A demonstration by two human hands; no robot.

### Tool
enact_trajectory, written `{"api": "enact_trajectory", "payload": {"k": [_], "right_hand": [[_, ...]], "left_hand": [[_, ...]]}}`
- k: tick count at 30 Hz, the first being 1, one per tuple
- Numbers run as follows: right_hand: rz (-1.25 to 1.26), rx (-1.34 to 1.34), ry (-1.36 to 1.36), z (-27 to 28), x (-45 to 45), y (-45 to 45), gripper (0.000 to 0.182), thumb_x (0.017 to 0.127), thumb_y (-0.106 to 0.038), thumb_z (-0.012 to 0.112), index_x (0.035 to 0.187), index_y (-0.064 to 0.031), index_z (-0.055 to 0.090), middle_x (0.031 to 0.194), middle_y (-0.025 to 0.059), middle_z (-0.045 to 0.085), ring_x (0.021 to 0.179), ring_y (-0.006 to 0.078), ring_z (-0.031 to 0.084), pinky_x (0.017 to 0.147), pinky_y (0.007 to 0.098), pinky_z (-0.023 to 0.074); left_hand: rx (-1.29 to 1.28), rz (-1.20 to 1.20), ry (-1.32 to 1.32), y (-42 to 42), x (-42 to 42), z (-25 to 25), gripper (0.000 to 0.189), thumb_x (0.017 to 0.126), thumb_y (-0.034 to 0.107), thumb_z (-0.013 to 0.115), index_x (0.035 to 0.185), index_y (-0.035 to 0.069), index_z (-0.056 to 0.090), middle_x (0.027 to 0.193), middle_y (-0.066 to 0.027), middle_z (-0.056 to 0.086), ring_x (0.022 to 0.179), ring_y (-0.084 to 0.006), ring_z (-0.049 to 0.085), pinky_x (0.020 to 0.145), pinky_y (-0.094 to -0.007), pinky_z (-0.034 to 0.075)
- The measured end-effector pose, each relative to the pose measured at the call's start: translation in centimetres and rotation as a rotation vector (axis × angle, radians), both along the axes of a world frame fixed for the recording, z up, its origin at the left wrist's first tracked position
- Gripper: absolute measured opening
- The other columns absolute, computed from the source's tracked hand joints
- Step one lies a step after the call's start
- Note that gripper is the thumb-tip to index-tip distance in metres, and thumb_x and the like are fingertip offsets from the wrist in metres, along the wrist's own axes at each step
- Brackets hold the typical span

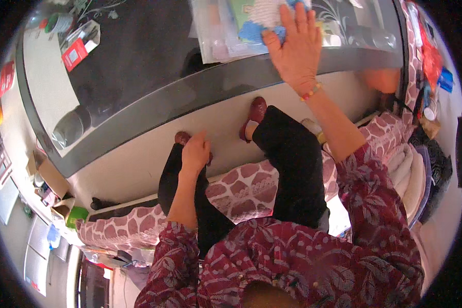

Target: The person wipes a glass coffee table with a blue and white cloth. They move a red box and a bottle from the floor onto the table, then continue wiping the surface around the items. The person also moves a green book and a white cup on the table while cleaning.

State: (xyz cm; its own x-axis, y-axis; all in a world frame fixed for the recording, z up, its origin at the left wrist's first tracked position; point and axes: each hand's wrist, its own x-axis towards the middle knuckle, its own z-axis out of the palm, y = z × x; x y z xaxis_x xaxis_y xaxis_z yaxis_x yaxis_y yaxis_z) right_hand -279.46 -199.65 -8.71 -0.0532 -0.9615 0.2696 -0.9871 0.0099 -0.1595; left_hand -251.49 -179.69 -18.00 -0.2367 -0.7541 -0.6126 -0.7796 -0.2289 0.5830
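My right hand (297, 50) lies at the near edge of a glass-topped table (169, 94), fingers stretched out over a blue and white cloth (267, 19). A beaded bracelet circles that wrist. Under the cloth is a stack of clear plastic sleeves or bags (213, 42) with something green and pale inside. Whether my fingers grip the cloth or only press on it is hard to tell. My left hand (196, 151) hangs over my left knee, away from the table, its fingers loosely curled, and no object shows in it.
A small box with a red printed card (75, 54) is on the left of the tabletop. Behind my legs runs a seat with a giraffe-patterned cover (242, 186). Folded blankets (408, 173) lie at the right. Cardboard boxes (54, 177) and a green bag (76, 216) stand at the left.
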Motion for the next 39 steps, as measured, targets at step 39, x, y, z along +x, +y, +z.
{"api": "enact_trajectory", "payload": {"k": [39], "right_hand": [[-0.376,-0.184,-0.131,-0.8,2.4,0.1,0.038,0.074,-0.052,0.060,0.104,-0.0312,0.069,0.129,-0.0022,0.052,0.130,0.0257,0.035,0.110,0.0543,0.0189]], "left_hand": [[0.087,-0.691,-0.113,-2.9,9.3,9.2,0.037,0.091,0.016,0.049,0.122,-0.002,0.055,0.116,-0.0213,0.060,0.105,-0.0368,0.058,0.093,-0.0406,0.044]]}}
